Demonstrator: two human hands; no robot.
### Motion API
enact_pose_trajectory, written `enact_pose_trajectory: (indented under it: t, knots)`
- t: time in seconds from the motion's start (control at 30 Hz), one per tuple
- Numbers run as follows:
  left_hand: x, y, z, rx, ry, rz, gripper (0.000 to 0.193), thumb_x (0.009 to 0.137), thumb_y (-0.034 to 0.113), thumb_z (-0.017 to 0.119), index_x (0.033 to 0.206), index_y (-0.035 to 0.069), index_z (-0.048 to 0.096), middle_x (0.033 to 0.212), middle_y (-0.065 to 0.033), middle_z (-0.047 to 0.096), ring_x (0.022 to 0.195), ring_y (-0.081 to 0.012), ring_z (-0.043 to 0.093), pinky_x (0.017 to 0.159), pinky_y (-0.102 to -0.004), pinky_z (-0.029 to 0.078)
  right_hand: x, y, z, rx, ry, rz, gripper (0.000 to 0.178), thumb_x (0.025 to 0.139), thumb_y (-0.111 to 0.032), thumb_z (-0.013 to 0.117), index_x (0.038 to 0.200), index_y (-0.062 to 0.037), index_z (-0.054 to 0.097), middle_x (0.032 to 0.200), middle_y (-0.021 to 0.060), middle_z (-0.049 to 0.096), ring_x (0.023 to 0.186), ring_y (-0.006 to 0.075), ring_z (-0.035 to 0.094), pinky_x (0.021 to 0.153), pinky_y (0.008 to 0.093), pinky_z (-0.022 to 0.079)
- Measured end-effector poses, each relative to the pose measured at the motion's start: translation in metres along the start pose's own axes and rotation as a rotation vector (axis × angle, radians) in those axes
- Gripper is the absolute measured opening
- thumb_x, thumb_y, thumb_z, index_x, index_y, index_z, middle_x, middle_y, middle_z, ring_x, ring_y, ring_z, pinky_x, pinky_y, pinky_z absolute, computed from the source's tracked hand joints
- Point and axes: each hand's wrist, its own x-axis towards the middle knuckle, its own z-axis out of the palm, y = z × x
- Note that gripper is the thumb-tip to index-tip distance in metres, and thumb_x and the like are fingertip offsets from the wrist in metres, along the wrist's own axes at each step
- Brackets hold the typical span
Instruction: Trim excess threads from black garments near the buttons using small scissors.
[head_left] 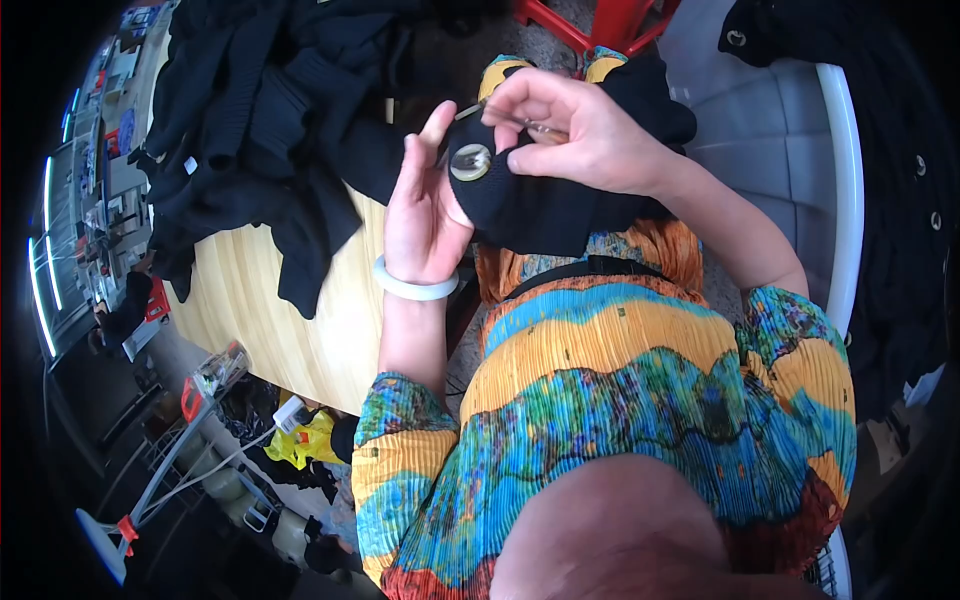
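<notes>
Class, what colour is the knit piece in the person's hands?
The knit piece is black, best seen in the head view.

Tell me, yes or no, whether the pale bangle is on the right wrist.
No, the pale bangle circles the wrist of the left hand, while the right hand has a bare wrist.

Cloth [535, 222]: black.
Button [468, 163]: grey and dark, pale rim.
Bracelet [414, 283], left: milky white.
Dress [600, 400], near: wavy bands of orange, yellow, turquoise and mottled blue-green; dark red nearest.
Table [290, 300], left: pale wood, streaked grain.
Garments [260, 110], far left: black.
Stool [610, 30], far: red.
Bag [308, 442], near left: yellow.
Tub [846, 200], right: grey, white rim.
</notes>
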Motion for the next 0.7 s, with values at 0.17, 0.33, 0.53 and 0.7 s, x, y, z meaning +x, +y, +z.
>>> enact_pose_trajectory:
  t: [0.17, 0.33, 0.53, 0.7]
  knots:
    - [-0.002, -0.001, -0.018, 1.176, 0.047, 0.407, 0.037, 0.085, 0.013, 0.038, 0.120, -0.001, 0.037, 0.109, -0.0114, 0.049, 0.099, -0.0150, 0.049, 0.086, -0.0258, 0.038, 0.002, -0.023, -0.014, -0.005, 0.089, -0.107, 0.025, 0.073, -0.001, 0.061, 0.096, -0.0007, 0.050, 0.083, 0.0012, 0.053, 0.081, 0.0068, 0.050, 0.073, 0.0187, 0.042]
    - [0.004, 0.001, -0.022, 1.123, -0.175, 0.281, 0.046, 0.074, 0.002, 0.045, 0.120, -0.003, 0.038, 0.111, -0.0081, 0.049, 0.107, -0.0155, 0.044, 0.093, -0.0265, 0.030, 0.000, -0.058, -0.021, -0.045, 0.125, -0.173, 0.027, 0.072, -0.002, 0.063, 0.097, -0.0018, 0.051, 0.083, 0.0006, 0.052, 0.080, 0.0072, 0.051, 0.073, 0.0195, 0.042]
    - [0.025, 0.018, -0.015, 0.930, -0.164, -0.154, 0.041, 0.074, 0.002, 0.043, 0.114, -0.001, 0.046, 0.101, -0.0035, 0.053, 0.092, -0.0106, 0.049, 0.083, -0.0214, 0.037, -0.004, -0.062, -0.030, -0.212, 0.144, -0.129, 0.025, 0.071, -0.003, 0.061, 0.093, -0.0055, 0.049, 0.080, 0.0001, 0.052, 0.063, 0.0017, 0.043, 0.061, 0.0153, 0.037]
    - [0.017, 0.004, -0.015, 1.125, -0.347, -0.009, 0.029, 0.079, 0.001, 0.050, 0.108, 0.000, 0.052, 0.087, 0.0010, 0.056, 0.084, -0.0061, 0.048, 0.075, -0.0206, 0.041, -0.002, -0.065, -0.033, -0.128, 0.124, -0.170, 0.025, 0.071, -0.004, 0.062, 0.092, -0.0059, 0.049, 0.079, -0.0002, 0.052, 0.062, 0.0012, 0.043, 0.059, 0.0148, 0.037]
